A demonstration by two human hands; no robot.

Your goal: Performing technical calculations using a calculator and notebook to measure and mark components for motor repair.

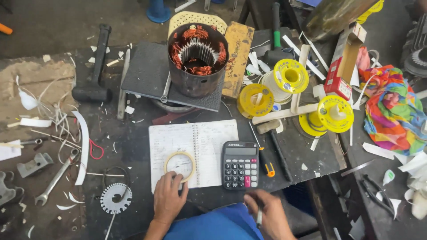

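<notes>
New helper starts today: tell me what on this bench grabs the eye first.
The dark metal cylinder with copper windings stands centre back. Bright yellow plastic spools crowd a wooden stand to its right. Nearer, the left hand touches a tape ring on an open spiral notebook beside a black calculator.

A dark, littered workbench (133, 151) bears an open notebook (209, 142), calculator (240, 165), wrench (55, 178) and hammer (93, 66).

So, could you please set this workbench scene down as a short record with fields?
Left hand: rests on the open notebook, fingers touching a tape ring
Right hand: holds a pen below the calculator
Behind: motor stator with copper windings, upright on a dark plate
Right: yellow spools, colourful cloth
Left: spanner, hammer
</notes>
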